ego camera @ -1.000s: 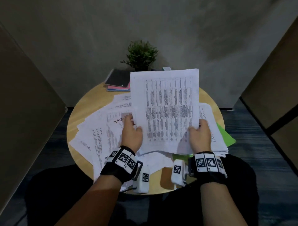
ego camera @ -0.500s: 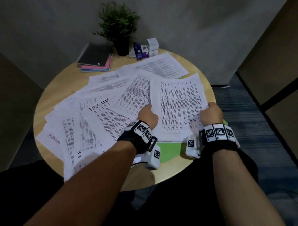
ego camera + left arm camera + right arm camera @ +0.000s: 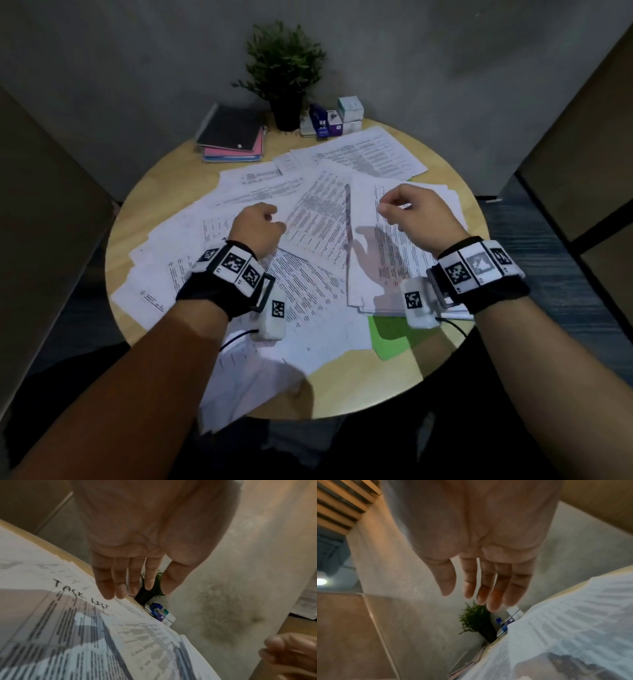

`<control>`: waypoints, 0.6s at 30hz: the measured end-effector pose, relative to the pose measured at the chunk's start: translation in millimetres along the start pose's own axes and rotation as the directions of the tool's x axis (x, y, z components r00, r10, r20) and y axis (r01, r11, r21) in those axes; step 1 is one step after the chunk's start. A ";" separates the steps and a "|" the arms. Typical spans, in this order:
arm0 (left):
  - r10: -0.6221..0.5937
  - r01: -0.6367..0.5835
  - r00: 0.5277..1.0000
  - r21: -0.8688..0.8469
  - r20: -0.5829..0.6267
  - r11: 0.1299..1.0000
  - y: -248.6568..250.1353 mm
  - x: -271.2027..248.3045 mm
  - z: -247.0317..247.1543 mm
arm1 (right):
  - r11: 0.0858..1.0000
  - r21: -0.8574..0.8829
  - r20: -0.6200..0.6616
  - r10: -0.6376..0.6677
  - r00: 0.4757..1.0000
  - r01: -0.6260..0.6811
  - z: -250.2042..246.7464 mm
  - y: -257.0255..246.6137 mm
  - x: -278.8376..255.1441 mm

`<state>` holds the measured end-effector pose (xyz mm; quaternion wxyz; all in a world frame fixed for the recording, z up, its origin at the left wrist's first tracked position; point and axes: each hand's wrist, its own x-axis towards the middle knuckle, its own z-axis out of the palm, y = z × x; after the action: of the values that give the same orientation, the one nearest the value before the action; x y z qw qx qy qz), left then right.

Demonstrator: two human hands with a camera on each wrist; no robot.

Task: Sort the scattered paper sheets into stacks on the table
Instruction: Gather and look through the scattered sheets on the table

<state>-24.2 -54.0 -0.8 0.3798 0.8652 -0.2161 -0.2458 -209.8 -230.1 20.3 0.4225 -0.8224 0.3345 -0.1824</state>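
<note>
Printed white sheets [image 3: 308,212] lie scattered and overlapping across the round wooden table [image 3: 359,387]. A squared stack of sheets [image 3: 404,267] rests at the right, partly over a green folder [image 3: 390,335]. My left hand [image 3: 270,222] hovers over the middle sheets with loosely curled fingers and holds nothing; the left wrist view shows its relaxed fingers [image 3: 120,582] above a sheet marked "TASK LIST" [image 3: 80,596]. My right hand [image 3: 394,209] hangs above the stack, also holding nothing, and its fingers [image 3: 488,588] hang loose in the right wrist view.
A potted plant [image 3: 286,75] stands at the table's far edge. Left of it lies a pile of notebooks [image 3: 233,133], and small boxes [image 3: 332,120] sit to its right. Some sheets [image 3: 246,383] overhang the near left edge. Panels flank the table on both sides.
Both hands lowered the sheaf they held up onto the right stack, then let go of it and lifted off. The head view has tilted down toward the table.
</note>
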 end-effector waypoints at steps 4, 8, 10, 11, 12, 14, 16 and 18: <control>-0.042 0.042 0.999 0.090 -0.006 0.995 -8.0 31.3 -3.2 | 0.985 0.170 0.106 -0.011 0.994 -0.007 18.9 -12.3 16.4; -0.066 0.062 0.998 0.209 0.016 0.976 -5.9 66.4 11.6 | 0.993 0.093 0.182 -0.085 0.980 0.068 28.8 -5.7 27.3; -0.080 0.063 0.996 0.353 0.033 0.934 -5.6 77.4 23.3 | 0.992 -0.015 0.200 -0.123 0.972 0.128 30.9 0.9 28.9; -0.085 0.061 0.996 0.438 0.036 0.897 -6.0 80.3 28.8 | 0.988 -0.056 0.213 -0.130 0.968 0.145 32.5 3.9 28.6; -0.092 0.062 0.995 0.515 0.033 0.855 -6.4 81.2 33.9 | 0.984 -0.090 0.231 -0.128 0.965 0.152 34.6 7.1 28.1; -0.102 0.065 0.994 0.589 0.031 0.805 -8.4 82.5 39.0 | 0.980 -0.131 0.257 -0.110 0.960 0.147 38.9 11.6 28.8; -0.103 0.055 0.993 0.544 0.058 0.837 -12.4 83.7 38.6 | 0.979 -0.145 0.269 -0.102 0.958 0.145 42.6 13.2 31.1; -0.054 0.012 0.996 0.478 0.074 0.878 -15.0 82.9 33.3 | 0.975 -0.157 0.270 -0.111 0.956 0.157 44.9 12.5 35.1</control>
<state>24.1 -109.5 -53.6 0.1414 0.9243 -0.2710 -0.2284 -163.6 -234.3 -15.2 0.3747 -0.8942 0.2343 -0.0712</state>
